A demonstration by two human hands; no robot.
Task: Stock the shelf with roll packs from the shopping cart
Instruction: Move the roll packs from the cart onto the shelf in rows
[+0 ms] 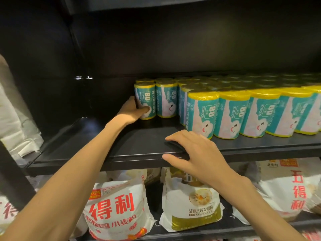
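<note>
Left hand [133, 110] grips the end roll pack [145, 100], seating it on the shelf [139, 145]; right hand [194, 152] rests spread on its edge (cart unseen); next, release and fetch another.

"80" and "50X60CM" on roll packs [202, 112]; "得利" on flour bag [114, 206].

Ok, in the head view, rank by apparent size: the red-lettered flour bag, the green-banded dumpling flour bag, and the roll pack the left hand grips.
1. Red-lettered flour bag, though partly hidden by the left arm.
2. Green-banded dumpling flour bag, close to it; I would not rank these two firmly.
3. Roll pack gripped by the left hand: smallest, but also farthest back.
</note>
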